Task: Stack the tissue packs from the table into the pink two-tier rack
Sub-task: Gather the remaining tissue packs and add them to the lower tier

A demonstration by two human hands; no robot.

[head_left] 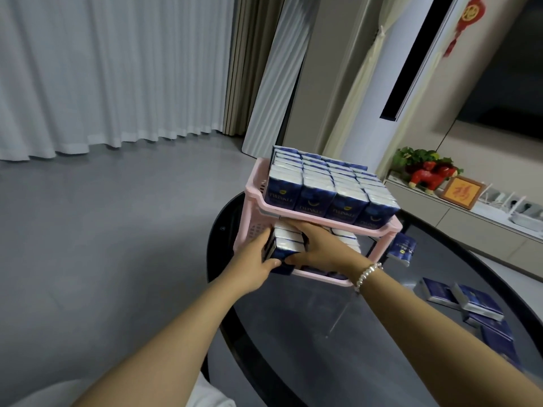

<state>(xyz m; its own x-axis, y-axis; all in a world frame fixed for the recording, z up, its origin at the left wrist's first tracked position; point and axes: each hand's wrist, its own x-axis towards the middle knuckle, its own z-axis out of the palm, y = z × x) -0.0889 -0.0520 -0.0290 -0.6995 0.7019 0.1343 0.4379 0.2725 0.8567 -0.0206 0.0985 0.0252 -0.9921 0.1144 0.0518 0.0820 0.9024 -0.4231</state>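
The pink two-tier rack (258, 198) stands at the far left end of the dark oval worktop (338, 333). Its upper tier is full of navy-and-white tissue packs (332, 183), which stand upright in tight rows with the printed faces to the front. In the lower tier more packs lie, white sides up, partly hidden under the upper tier.

Both hands reach into the lower tier from the front. The left hand (258, 259) and the right hand (316, 248) hold together a small bundle of packs (286, 245) at the left front corner of this tier; the fingers are curled around its sides and the thumbs press on its front face. The right wrist has a bead bracelet (367, 273).

Just beside the right side of the rack one single pack (402, 249) stands tilted. More loose packs (473, 304) lie flat on the worktop, well apart to the right. Behind are white curtains (102, 69) and a low cabinet (470, 218) with a red figurine (429, 177).
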